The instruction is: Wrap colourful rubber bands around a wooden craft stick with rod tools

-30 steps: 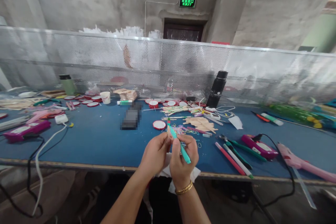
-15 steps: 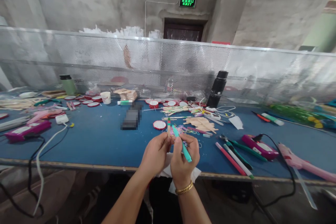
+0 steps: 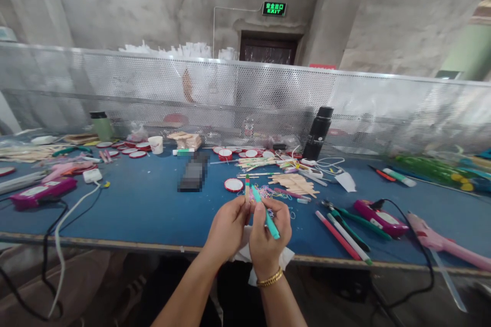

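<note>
My left hand pinches a wooden craft stick upright; its upper end carries green and red bands. Between the thumb and fingers of my right hand is a turquoise marker pen, slanted with its tip end up beside the stick. Whether the tip touches the wood I cannot tell. Behind my hands lie a heap of small coloured rubber bands, a red-rimmed white disc and a pile of plain craft sticks. White tissue shows below my right hand.
To the right lie a red marker, a white marker, green-handled pliers, a purple device and a pink glue gun. A black bottle stands behind. A dark, blurred-out object lies left of centre on the blue table.
The view has tilted up slightly, so the scene sits a little lower. Both hands keep their hold on the stick and the marker, with hardly any visible movement.
</note>
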